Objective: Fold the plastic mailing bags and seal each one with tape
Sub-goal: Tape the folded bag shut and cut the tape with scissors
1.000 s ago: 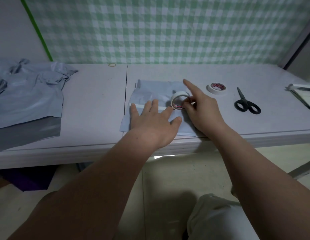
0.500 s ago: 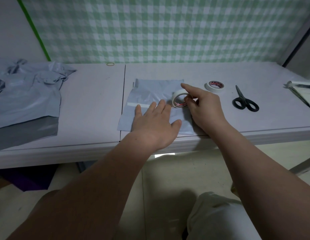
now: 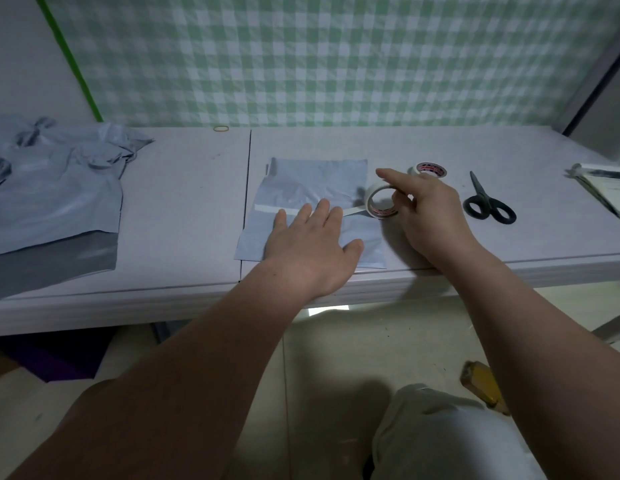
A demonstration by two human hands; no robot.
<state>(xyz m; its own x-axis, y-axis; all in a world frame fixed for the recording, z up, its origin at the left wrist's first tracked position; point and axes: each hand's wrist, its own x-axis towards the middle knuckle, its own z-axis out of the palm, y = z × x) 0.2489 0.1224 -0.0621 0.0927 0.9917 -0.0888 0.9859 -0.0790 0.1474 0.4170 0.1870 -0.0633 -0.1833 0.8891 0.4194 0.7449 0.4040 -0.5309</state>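
- Folded bag [image 3: 315, 181] lies flat on the table [image 3: 183, 202], near the front edge and just right of the table seam.
- Left hand [image 3: 312, 247] rests flat on the bag's near half. Its fingers [image 3: 324, 209] are straight and spread, with the tips pressing on the tape strip [image 3: 267, 209].
- Right hand [image 3: 429, 216] grips the tape roll [image 3: 381, 202] at the bag's right edge. The forefinger points out over the roll and the other fingers curl round it.
- The strip runs left to right across the fold. Its stuck end is at the left, and past the left fingertips it lifts off toward the roll, which stands on edge.
- Judgement: the next move is likely a cut between the left fingertips and the roll. The scissors [image 3: 488, 202] lie just right of the right hand, which is the nearer one.
- Bag contents cannot be told; it lies flat.
- Spare roll [image 3: 431, 169] lies flat behind the right hand. The heap of unfolded bags [image 3: 52, 188] sits well apart at the far left.
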